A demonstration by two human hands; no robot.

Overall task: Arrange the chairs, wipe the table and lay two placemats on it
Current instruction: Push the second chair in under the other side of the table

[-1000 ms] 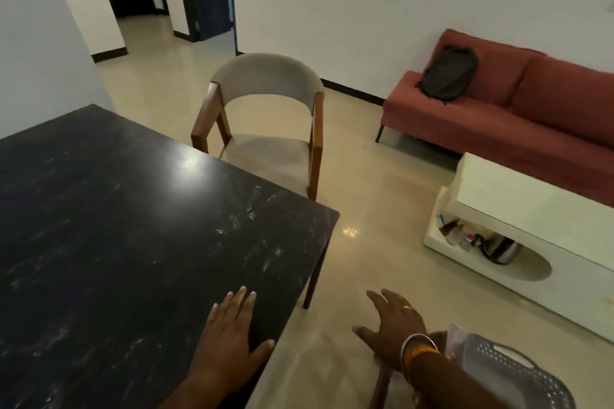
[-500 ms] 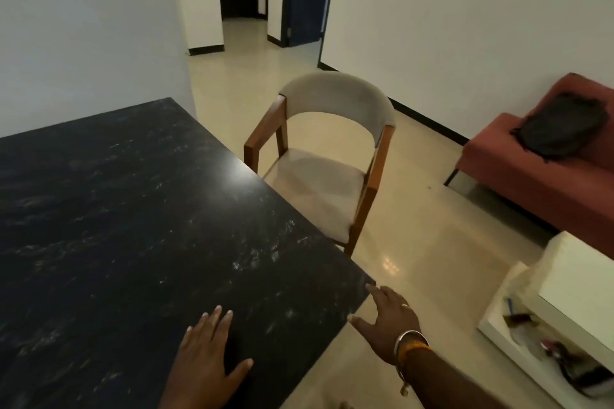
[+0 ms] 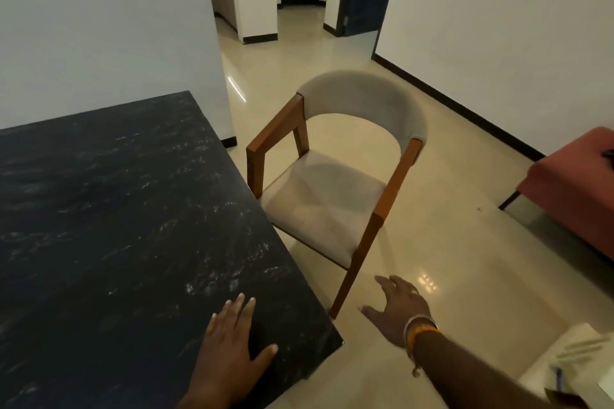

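— One chair (image 3: pixel 335 176) shows here, standing askew at the table's (image 3: pixel 109 226) long edge, ahead of both hands: one front corner is tucked under the top, the other swung out over the floor (image 3: pixel 432 242).

— And the hands?

— The left hand (image 3: pixel 232 349) lies flat on the table near its corner, fingers straight, gripping nothing. The right hand (image 3: pixel 400 307) hangs off the table over the floor, fingers spread and relaxed, empty, just short of the chair's nearest wooden leg.

— So the step is squaring the chair?

— That's my reading. I'd take the near armrest rather than the leg, swing that outer corner round until the seat front runs parallel with the table edge, then push straight in. The glossy floor should let it slide, so go gently and keep the wood off the stone-look top.

— What lies further out?

— Beyond the right hand, a red sofa (image 3: pixel 578 196); below that wrist, a pale unit (image 3: pixel 571 365).

— Any brands or writing?

— None readable. No cloth or placemats visible either.
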